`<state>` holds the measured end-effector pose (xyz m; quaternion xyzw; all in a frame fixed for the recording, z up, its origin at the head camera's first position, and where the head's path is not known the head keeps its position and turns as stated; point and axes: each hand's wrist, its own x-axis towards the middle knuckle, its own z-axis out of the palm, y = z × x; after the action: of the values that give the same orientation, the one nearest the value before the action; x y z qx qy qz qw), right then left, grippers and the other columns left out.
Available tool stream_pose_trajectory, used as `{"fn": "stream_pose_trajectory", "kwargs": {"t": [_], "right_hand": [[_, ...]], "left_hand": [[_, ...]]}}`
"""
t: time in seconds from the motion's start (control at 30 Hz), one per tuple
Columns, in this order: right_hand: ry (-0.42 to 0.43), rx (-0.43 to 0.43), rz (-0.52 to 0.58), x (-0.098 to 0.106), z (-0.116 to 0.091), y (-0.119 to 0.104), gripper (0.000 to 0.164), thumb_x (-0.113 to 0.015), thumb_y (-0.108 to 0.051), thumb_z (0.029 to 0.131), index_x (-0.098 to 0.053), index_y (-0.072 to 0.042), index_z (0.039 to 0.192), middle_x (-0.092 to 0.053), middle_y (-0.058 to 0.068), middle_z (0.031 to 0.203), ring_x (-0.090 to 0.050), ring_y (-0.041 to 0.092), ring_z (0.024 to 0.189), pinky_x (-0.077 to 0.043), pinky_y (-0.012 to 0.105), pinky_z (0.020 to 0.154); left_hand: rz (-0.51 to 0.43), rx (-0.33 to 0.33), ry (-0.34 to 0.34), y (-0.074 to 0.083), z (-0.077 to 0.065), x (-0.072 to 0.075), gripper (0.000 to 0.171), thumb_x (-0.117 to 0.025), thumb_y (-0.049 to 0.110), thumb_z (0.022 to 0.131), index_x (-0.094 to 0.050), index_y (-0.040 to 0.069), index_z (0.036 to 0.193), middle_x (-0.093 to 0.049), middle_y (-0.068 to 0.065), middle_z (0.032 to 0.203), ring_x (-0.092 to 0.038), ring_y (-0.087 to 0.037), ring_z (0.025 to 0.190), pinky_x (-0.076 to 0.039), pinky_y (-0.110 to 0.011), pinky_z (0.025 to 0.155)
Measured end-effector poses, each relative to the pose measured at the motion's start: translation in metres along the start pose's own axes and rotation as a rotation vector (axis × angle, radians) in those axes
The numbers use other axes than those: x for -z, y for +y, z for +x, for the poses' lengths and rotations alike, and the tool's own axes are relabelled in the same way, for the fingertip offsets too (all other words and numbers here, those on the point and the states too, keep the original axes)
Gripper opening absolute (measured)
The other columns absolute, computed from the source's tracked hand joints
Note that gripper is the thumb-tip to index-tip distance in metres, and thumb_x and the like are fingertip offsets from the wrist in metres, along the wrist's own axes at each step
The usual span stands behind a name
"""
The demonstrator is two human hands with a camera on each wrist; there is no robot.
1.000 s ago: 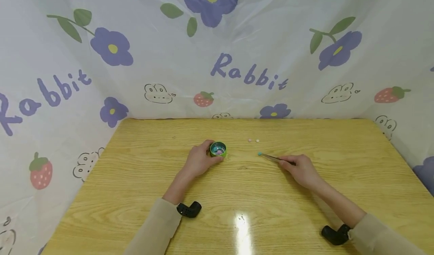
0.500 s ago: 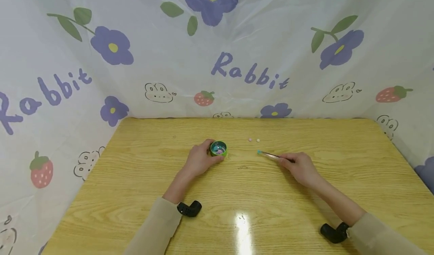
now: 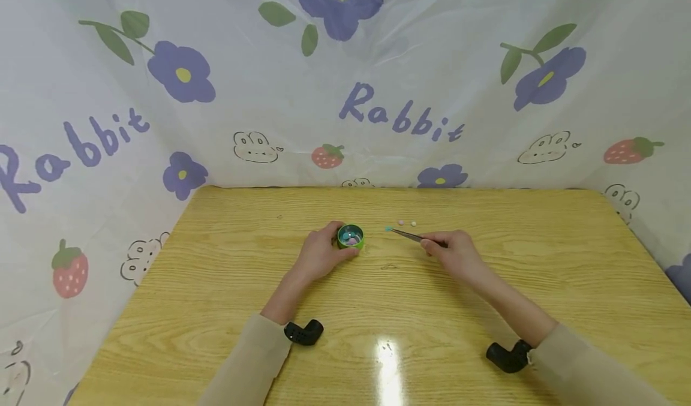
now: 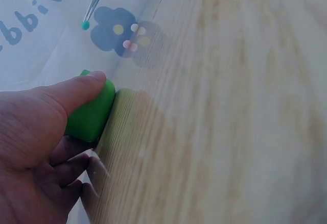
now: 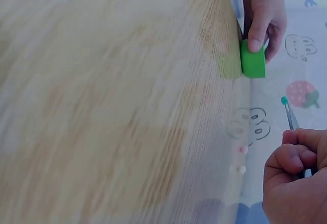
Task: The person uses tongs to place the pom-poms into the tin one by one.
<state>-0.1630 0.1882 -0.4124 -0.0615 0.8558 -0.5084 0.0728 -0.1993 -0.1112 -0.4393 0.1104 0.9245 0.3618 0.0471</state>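
A pair of tweezers (image 3: 407, 234) is held by the right hand (image 3: 453, 253), pinched between the thumb and the curled fingers. Between its narrow tips a small turquoise bead (image 3: 388, 229) is gripped, and this bead is kept raised above the table (image 3: 227, 334), to the right of the green cup (image 4: 94, 110) and apart from it. The cup is standing on the table and is held at its side by the left hand (image 3: 320, 253), with the thumb placed on the near wall. Inside the cup, some teal and pink pieces can be seen, but their number cannot be told. Behind the tweezers, a pink bead (image 3: 400, 222) and a white bead (image 3: 414, 223) are lying close together on the wood. Behind the table, a white cloth (image 3: 259, 82) is hung, printed with purple flowers, strawberries and rabbits.
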Motion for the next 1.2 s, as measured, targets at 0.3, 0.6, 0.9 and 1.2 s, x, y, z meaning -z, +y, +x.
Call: {"fn": "stream_pose_trajectory", "kwargs": {"t": [0.3, 0.6, 0.9, 1.2], "right_hand": [[-0.017, 0.035, 0.039, -0.021, 0.007, -0.009, 0.026, -0.062, -0.010, 0.104, -0.072, 0.008, 0.119, -0.069, 0.019, 0.086, -0.038, 0.012, 0.051, -0.033, 0.026, 0.047], [-0.016, 0.062, 0.052, -0.037, 0.014, -0.017, 0.022, -0.063, -0.006, 0.102, -0.074, 0.009, 0.113, -0.068, 0.017, 0.082, -0.037, 0.012, 0.051, -0.032, 0.025, 0.047], [-0.033, 0.056, 0.040, -0.049, 0.020, -0.026, 0.023, -0.064, -0.007, 0.102, -0.074, 0.007, 0.117, -0.071, 0.019, 0.087, -0.040, 0.014, 0.055, -0.033, 0.025, 0.049], [-0.006, 0.059, 0.028, -0.053, 0.026, -0.029, 0.022, -0.065, -0.007, 0.102, -0.075, 0.006, 0.116, -0.070, 0.016, 0.083, -0.035, 0.012, 0.051, -0.029, 0.024, 0.048]], "left_hand": [[0.012, 0.006, 0.000, 0.001, 0.000, 0.000, 0.063, -0.084, 0.034, 0.087, -0.059, 0.007, 0.138, -0.070, -0.014, 0.119, -0.064, -0.034, 0.110, -0.049, -0.048, 0.097], [0.012, 0.012, -0.007, 0.002, -0.001, 0.001, 0.063, -0.084, 0.033, 0.088, -0.059, 0.006, 0.139, -0.069, -0.015, 0.121, -0.063, -0.035, 0.112, -0.049, -0.048, 0.097], [0.010, 0.013, -0.004, 0.001, -0.001, 0.001, 0.063, -0.084, 0.034, 0.088, -0.059, 0.007, 0.139, -0.069, -0.014, 0.122, -0.063, -0.035, 0.113, -0.049, -0.048, 0.098], [0.020, 0.024, -0.005, -0.001, 0.000, -0.001, 0.064, -0.084, 0.035, 0.088, -0.059, 0.007, 0.140, -0.068, -0.014, 0.125, -0.061, -0.037, 0.116, -0.047, -0.049, 0.100]]}}
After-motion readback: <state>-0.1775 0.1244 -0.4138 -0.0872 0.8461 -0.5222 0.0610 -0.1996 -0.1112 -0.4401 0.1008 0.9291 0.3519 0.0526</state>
